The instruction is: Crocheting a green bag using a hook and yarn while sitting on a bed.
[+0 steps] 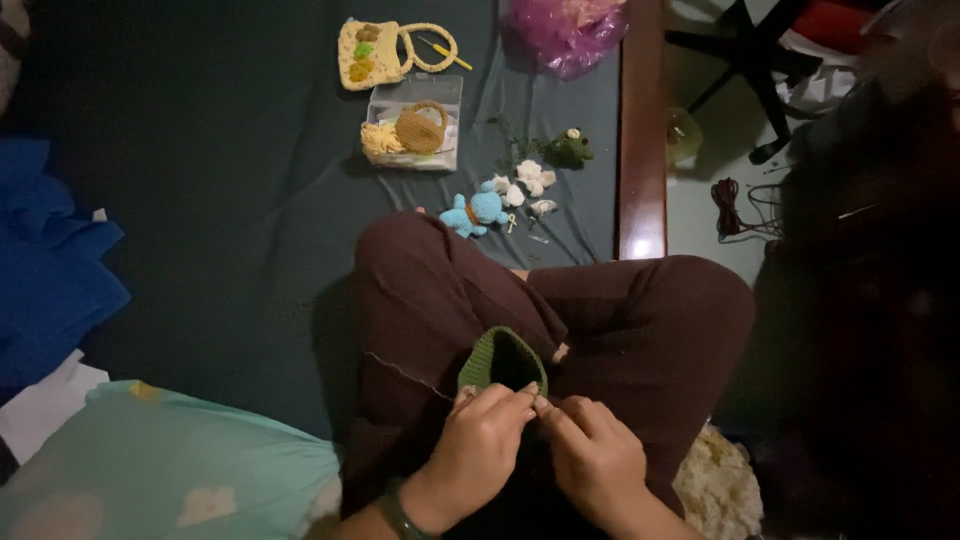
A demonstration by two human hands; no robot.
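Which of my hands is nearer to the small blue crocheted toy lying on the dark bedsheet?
Left. The left hand sits almost straight below the blue crocheted toy, pinching the green crocheted piece. The right hand lies further to the right, so slightly farther away.

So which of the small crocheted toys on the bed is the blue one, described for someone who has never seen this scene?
Start at the dark sheet and find the clear plastic box holding a tan basket. Just below it, near the person's knee, a cluster of small crocheted pieces lies. The blue toy is at its lower left, the only bright blue piece, beside white bits and a dark green figure.
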